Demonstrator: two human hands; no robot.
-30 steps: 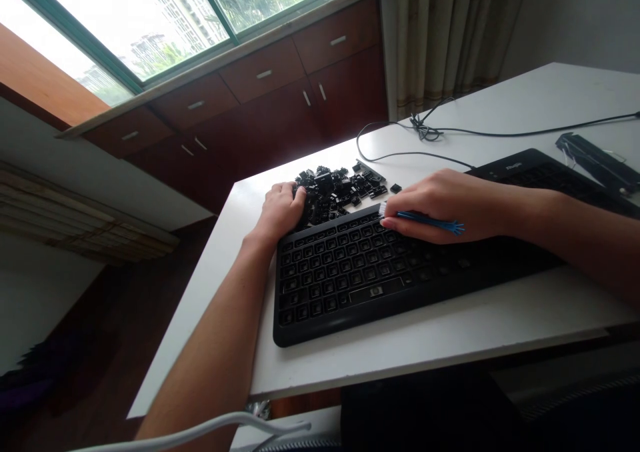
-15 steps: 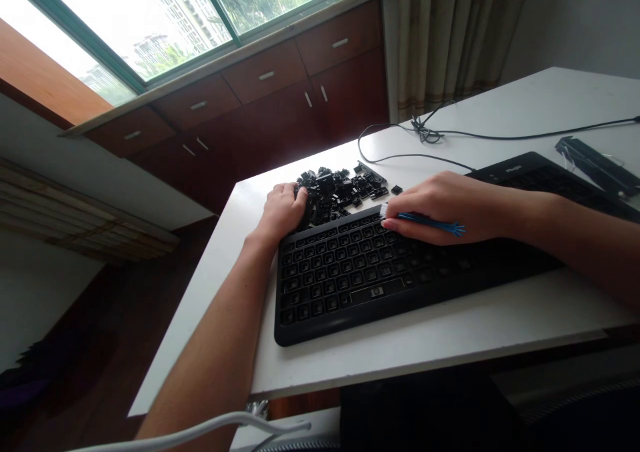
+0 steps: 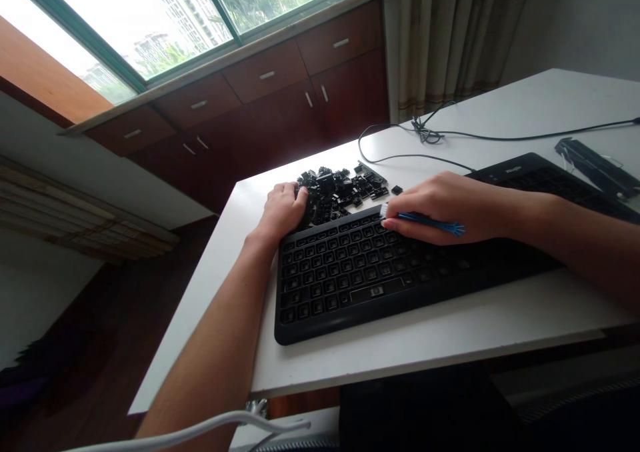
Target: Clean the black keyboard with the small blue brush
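Note:
A black keyboard (image 3: pixel 350 273) with its keycaps off lies across the table, its rows of bare sockets showing. My right hand (image 3: pixel 430 207) is closed around a small blue brush (image 3: pixel 431 222). The white bristles touch or hover just over the keyboard's upper rows; I cannot tell which. At the keyboard's far left corner, my left hand (image 3: pixel 281 212) lies open with the thumb apart from the fingers. It rests against a heap of loose black keycaps (image 3: pixel 333 189), which partly hides the fingertips.
A black cable (image 3: pixel 425 132) runs from the keyboard's back edge, bunched and then off to the right. A long dark piece (image 3: pixel 595 165) lies at the right of the white table (image 3: pixel 500 332). Below the front edge, a white tube-like cable (image 3: pixel 200 431) crosses in front.

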